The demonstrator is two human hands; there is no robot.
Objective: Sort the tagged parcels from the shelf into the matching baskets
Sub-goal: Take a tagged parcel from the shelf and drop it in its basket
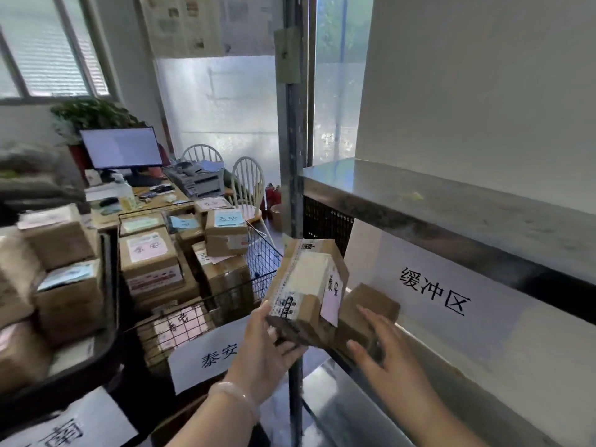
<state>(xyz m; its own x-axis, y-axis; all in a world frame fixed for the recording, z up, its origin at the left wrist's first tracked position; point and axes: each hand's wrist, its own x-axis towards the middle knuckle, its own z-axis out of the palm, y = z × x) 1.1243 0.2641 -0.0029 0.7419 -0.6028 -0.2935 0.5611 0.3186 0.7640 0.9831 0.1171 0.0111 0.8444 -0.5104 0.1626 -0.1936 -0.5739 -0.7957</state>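
Cardboard parcels (64, 240) crowd a dark bin (106, 346) at left, in front of a tabletop (154, 201) carrying a monitor (121, 148). Next to it, a wire basket (263, 259) holds more tagged boxes above a paper sign (213, 356) reading 泰安. At centre, a person's left hand (264, 353) holds a tagged parcel (306, 285) in the air just off the shelf's edge, fingers curled beneath it and thumb up its side; its pink tag (332, 301) also reads 泰安. The right hand (383, 353) lays straight, slightly spread fingers on a smaller carton (367, 308) sitting on the steel shelf (451, 204), near a 缓冲区 sign (432, 290).
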